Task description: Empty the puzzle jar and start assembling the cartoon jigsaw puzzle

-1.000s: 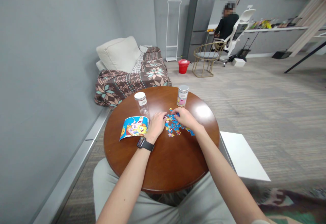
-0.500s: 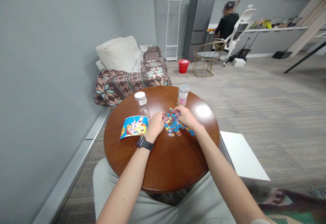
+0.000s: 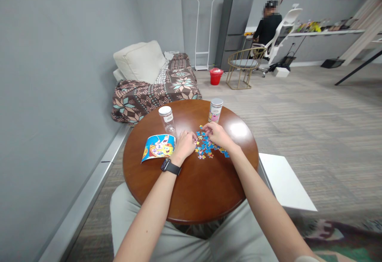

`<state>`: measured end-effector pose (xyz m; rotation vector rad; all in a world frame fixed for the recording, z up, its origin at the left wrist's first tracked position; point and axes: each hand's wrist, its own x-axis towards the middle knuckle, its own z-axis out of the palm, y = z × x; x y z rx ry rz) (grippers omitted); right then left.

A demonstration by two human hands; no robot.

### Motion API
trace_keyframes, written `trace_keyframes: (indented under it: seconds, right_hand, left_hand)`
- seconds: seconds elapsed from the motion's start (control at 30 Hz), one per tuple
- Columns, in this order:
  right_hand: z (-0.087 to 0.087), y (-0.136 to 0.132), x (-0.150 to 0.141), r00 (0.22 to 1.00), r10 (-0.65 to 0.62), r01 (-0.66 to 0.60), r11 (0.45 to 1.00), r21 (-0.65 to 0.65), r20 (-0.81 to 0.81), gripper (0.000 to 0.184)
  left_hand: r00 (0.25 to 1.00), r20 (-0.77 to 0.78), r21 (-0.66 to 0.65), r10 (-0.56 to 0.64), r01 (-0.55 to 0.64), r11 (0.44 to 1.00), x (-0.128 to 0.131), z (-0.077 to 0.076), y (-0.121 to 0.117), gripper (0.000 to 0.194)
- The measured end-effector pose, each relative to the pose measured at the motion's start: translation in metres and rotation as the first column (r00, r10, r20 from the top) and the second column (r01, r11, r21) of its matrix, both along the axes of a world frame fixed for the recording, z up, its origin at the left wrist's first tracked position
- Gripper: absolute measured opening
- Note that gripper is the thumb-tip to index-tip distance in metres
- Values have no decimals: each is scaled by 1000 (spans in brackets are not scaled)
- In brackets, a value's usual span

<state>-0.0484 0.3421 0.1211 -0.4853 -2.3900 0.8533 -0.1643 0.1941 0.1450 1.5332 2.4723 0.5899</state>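
Loose jigsaw pieces (image 3: 205, 146), mostly blue with yellow and pink, lie in a heap on the round brown table (image 3: 205, 190). At the heap's left edge, my left hand (image 3: 185, 146) rests with its fingers curled and drawn together; its fingertips meet the outermost pieces. My right hand (image 3: 218, 134) reaches over the heap from the right, fingers bent down and closed among the pieces. Whatever either hand pinches is too small to make out. Left of my left hand lies a curved picture sheet (image 3: 158, 146) with a yellow cartoon character.
A clear jar (image 3: 167, 121) with a white lid stands at the back left of the table, a printed canister (image 3: 215, 111) behind the heap. Beyond are a covered sofa (image 3: 155, 91), a red bin (image 3: 215, 76), a gold-framed chair (image 3: 243, 67) and a seated person (image 3: 268, 27).
The whole view has shifted slightly. The fingers of my left hand have curled in a little more at the heap's edge. My right hand stays nearly in place.
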Motion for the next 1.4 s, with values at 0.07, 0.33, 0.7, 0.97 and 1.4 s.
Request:
trace_keyframes:
  seconds: [0.07,0.33,0.7,0.97,1.4]
  right_hand:
    - [-1,0,0,1000,7,-7,1000,-4,-3,43]
    - [-3,-1,-2,1000,-9,9,1000,29,-10,43]
    - [3,-3,0,999,20,-21,999,40,36,45]
    - [9,-8,2,997,20,-24,998,59,72,33]
    - [10,-9,1,997,71,-71,997,40,-5,39]
  left_hand:
    - [1000,-12,2,-7,7,1000,0,-2,1,24]
    - [1000,-5,40,5,-5,999,0,-3,1,23]
    - [1000,8,35,29,-29,999,2,4,-2,7]
    - [845,535,258,3,-167,952,-1,-2,11,16]
    - [555,831,265,-29,-351,898,2,1,14,19]
